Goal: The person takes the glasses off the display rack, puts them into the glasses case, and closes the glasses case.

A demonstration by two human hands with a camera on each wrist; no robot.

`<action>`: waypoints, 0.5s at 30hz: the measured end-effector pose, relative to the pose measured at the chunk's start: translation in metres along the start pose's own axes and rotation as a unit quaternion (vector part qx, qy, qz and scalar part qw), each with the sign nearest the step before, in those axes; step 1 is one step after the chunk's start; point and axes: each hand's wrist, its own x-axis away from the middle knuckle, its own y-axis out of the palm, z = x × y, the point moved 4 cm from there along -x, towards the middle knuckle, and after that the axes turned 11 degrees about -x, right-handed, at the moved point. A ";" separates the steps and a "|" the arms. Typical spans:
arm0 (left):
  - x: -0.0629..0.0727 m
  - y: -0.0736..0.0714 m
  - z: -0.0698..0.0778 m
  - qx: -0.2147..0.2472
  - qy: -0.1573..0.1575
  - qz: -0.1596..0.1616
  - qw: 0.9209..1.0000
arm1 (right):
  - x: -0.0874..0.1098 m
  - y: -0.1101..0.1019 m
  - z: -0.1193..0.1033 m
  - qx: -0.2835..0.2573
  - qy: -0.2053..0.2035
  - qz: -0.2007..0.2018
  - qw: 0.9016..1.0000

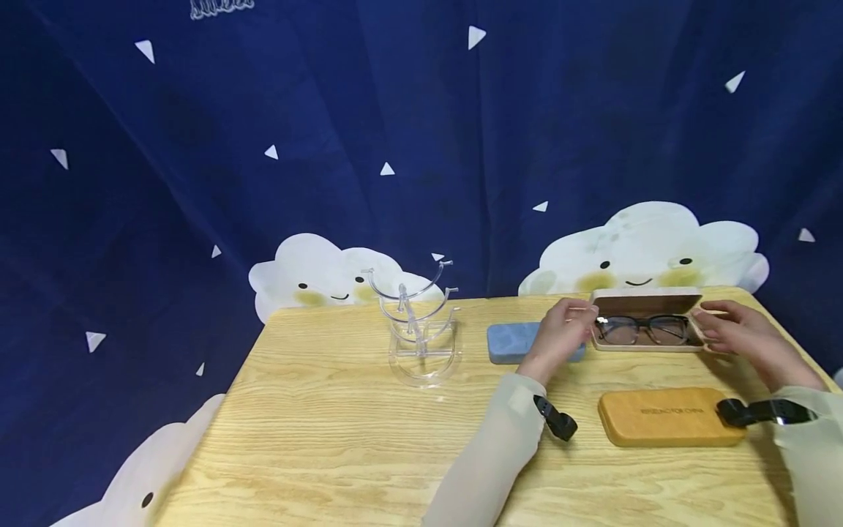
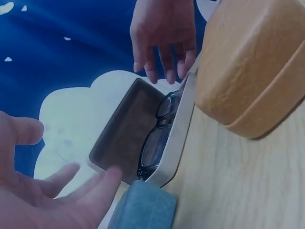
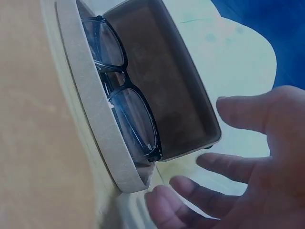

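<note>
An eyeglass case (image 1: 648, 348) with a pale outside and brown lining stands with its lid raised at the back right of the table. Black-framed glasses (image 1: 642, 329) lie inside it, lenses upright, also plain in the right wrist view. My left hand (image 1: 562, 333) is at the case's left end, over the blue glasses case (image 1: 510, 342), its fingers loosely spread in the left wrist view. At the right end is my right hand (image 1: 740, 337), thumb and fingers apart near the lid's corner and holding nothing.
A closed orange glasses case (image 1: 672, 419) with lettering lies in front of the pale one, partly under the right wrist. Left of the blue case stands a clear tiered display stand (image 1: 421, 329) with curved arms. A dark blue curtain (image 1: 421, 110) with clouds hangs behind the wooden table (image 1: 316, 424).
</note>
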 end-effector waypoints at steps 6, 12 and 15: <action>-0.004 0.003 -0.001 0.007 -0.015 -0.046 0.999 | -0.003 0.000 0.003 -0.040 0.002 -0.060 0.997; -0.010 0.011 0.002 0.070 -0.022 -0.091 0.993 | -0.007 0.002 0.003 -0.059 0.010 -0.079 0.995; -0.012 0.014 0.002 0.085 -0.025 -0.113 0.990 | -0.008 0.004 0.002 -0.056 0.007 -0.077 0.995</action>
